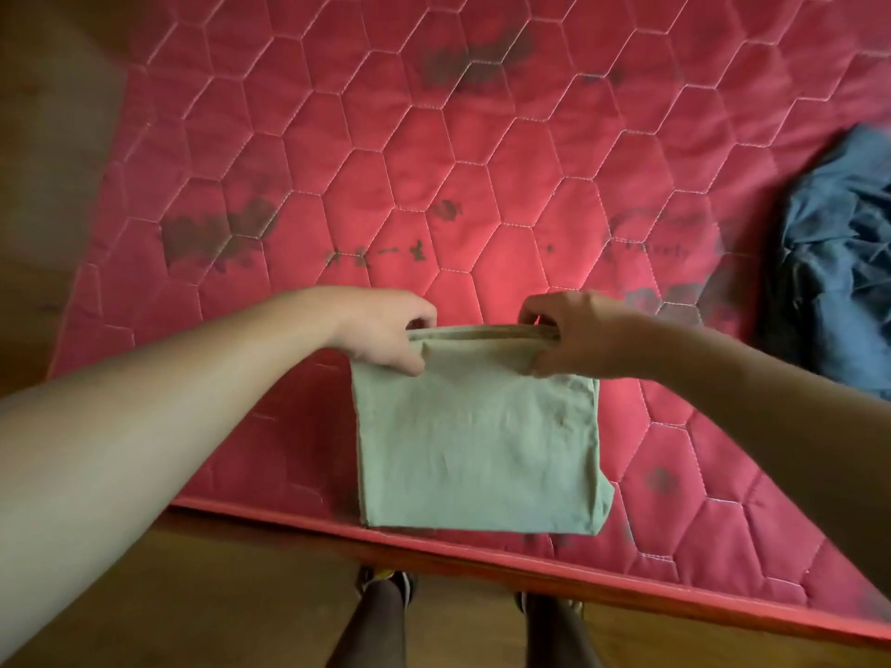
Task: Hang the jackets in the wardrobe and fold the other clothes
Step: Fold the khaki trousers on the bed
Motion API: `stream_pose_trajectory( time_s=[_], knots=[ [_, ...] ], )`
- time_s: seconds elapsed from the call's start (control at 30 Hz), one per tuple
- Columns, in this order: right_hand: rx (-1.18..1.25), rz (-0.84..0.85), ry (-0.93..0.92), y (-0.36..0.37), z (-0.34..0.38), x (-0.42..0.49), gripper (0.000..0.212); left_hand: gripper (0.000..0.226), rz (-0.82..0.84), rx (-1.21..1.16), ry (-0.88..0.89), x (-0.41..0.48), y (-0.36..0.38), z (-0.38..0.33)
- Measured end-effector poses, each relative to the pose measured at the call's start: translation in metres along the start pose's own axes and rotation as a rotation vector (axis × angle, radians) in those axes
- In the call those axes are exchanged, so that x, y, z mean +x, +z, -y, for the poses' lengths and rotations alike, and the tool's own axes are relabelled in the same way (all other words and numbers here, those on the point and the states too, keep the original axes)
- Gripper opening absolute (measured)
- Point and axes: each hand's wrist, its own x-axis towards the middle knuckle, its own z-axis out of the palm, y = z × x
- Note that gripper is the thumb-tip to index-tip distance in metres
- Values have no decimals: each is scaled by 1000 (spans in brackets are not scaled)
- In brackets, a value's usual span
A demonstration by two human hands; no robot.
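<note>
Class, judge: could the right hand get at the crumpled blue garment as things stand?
Probably yes. Only red mattress lies between the right hand and the blue garment; but its grip is on the folded green cloth, which it would have to release first.

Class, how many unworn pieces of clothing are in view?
2. A green garment, gripped by left hand and right hand, over the mattress edge; a blue garment at its right, partly cut off. More may be hidden.

One mattress [482, 161]. Two pieces of clothing: one green cloth [477, 450] and one blue garment [839, 262]. Two hands, the left hand [385, 330] and the right hand [578, 335]. Two legs [371, 624], one person.
</note>
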Motion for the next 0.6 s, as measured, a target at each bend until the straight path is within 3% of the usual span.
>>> stream_pose_trajectory(
  time_s=[0.2,0.33,0.4,0.5,0.53,0.6],
  knots=[
    [-108,-570,-239,-77,22,-54,26,30,-591,10,146,-65,-57,-34],
    [-348,-771,-290,-17,6,-59,32,41,-837,298,253,-53,7,-27],
    [-411,-739,-213,43,-19,-56,32,44,-766,312,211,-36,61,-15],
    [-418,-493,-83,118,-55,-54,51,58,-404,155,65,-14,125,9],
    [-389,-485,-48,128,-61,-51,50,56,-418,112,56,-6,134,15],
    [-323,-573,-14,126,-64,-35,48,47,-661,89,122,14,136,22]
  ],
)
